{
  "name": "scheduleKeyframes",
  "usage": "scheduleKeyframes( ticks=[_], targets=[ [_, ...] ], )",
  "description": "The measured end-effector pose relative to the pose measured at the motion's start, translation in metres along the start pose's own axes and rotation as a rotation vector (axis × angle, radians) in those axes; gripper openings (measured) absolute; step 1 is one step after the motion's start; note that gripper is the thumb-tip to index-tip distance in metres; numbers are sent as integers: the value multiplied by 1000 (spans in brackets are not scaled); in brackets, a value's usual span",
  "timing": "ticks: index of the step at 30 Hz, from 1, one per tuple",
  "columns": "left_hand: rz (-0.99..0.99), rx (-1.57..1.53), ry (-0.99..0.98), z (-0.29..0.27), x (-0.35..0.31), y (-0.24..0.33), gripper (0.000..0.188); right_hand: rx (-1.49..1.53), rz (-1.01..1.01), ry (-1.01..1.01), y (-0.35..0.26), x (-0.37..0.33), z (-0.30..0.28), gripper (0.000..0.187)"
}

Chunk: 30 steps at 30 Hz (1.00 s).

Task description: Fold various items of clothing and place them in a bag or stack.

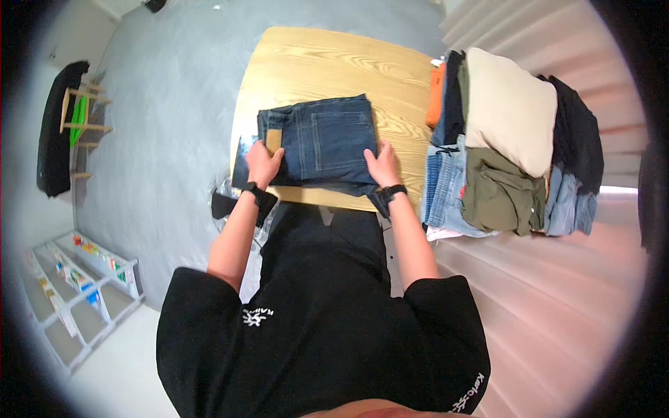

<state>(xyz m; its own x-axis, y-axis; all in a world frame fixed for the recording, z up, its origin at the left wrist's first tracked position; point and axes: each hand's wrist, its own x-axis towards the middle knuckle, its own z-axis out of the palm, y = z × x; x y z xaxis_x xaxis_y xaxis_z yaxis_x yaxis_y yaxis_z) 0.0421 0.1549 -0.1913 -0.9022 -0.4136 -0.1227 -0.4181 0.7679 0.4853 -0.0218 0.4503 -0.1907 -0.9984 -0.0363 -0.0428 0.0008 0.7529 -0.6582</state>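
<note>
Here, both hands grip the folded jeans by opposite edges on the wooden table.

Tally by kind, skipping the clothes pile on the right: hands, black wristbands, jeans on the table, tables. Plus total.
Hands: 2 (left hand, right hand)
Black wristbands: 2 (left wristband, right wristband)
Dark blue jeans: 1 folded pair visible
Wooden table: 1
Total: 6
</note>
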Motion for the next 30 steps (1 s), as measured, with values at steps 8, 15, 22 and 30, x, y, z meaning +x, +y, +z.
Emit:
scheduleKeyframes(
  ticks=[8,15,22,30],
  targets=[
    [-119,-437,-212,0,4,-11,52,545,442,-409,15,5,-8,57],
    [-96,-511,-352,-11,3,-11,47,923,575,-516,30,-35,-7,53],
    [-90,-709,-521,-16,-14,20,26,993,436,-462,29,-71,-45,69],
    [-75,-1198,-797,-64,-31,100,64,1251,390,-418,18,-98,-123,64]
  ],
)
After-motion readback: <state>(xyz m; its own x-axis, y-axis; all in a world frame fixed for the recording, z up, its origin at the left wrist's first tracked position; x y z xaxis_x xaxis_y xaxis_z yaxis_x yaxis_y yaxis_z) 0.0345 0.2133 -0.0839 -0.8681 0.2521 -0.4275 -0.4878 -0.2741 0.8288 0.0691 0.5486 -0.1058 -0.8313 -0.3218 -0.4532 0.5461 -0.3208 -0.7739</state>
